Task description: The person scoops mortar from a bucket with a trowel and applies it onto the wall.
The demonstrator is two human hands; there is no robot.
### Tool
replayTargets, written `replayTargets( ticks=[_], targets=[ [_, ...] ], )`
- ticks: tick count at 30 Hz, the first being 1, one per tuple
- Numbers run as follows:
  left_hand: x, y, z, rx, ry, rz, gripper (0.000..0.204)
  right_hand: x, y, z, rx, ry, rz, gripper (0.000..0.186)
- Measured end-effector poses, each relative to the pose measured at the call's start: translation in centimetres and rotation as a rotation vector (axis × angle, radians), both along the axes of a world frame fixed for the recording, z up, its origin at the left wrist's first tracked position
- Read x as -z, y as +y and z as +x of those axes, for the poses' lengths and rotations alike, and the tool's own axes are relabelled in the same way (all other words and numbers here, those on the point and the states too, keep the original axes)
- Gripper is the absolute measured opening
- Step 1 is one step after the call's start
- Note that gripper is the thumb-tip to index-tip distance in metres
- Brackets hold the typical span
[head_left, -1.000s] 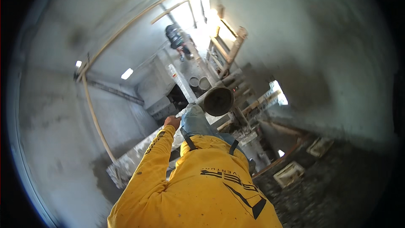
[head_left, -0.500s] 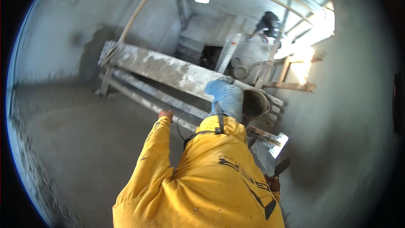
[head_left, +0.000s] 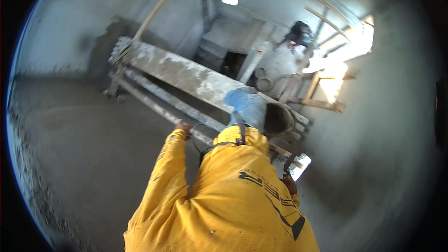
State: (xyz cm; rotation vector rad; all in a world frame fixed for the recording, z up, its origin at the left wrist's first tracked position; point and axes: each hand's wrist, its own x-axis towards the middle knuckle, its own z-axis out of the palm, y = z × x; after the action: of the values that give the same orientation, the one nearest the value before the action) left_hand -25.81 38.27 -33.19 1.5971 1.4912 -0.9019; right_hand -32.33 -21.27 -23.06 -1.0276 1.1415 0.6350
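Observation:
My left hand (head_left: 184, 129) is closed around a pale, cement-spattered pole (head_left: 156, 108) along the near side of the scaffold. At lower right my right hand (head_left: 290, 184) grips a trowel (head_left: 291, 160); its dark blade points up, in front of a bright opening (head_left: 300, 166). My knee in blue jeans (head_left: 247, 107) rests on or over the mortar-stained plank (head_left: 182, 71). Just right of the knee stands a round bucket (head_left: 279, 118), its inside in shadow. My yellow sleeves and top cover much of the lower middle.
Grey plastered walls (head_left: 373, 158) enclose the room. A slanted wooden pole (head_left: 161, 5) rises at the plank's left end. Beyond, another person (head_left: 298, 34) bends near a bright window (head_left: 345, 56) with timber across it. More buckets (head_left: 264, 84) stand on the floor below.
My right hand and the trowel have moved up and left, toward the scaffold. My left hand stays on the pole. The view has shifted slightly.

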Motion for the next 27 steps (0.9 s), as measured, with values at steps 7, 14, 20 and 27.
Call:
replayTargets(
  ticks=[7,14,20,27],
  targets=[
    [-5.2,15.3,5.8,0.011,0.099,0.187,0.048,-1.5,-4.1,-5.3,0.079,0.067,-0.091,0.030],
    [-12.1,19.6,6.8,0.059,0.050,0.180,0.056,-1.3,-1.5,-10.4,0.259,0.122,-0.089,0.034],
    [-11.0,17.0,6.6,-0.029,0.017,0.372,0.046,-1.2,-0.9,-11.8,0.234,0.126,-0.089,0.033],
    [-9.7,18.3,5.7,-0.006,0.010,0.420,0.044,-1.1,-0.7,-11.1,0.011,0.059,-0.203,0.032]
  ],
)
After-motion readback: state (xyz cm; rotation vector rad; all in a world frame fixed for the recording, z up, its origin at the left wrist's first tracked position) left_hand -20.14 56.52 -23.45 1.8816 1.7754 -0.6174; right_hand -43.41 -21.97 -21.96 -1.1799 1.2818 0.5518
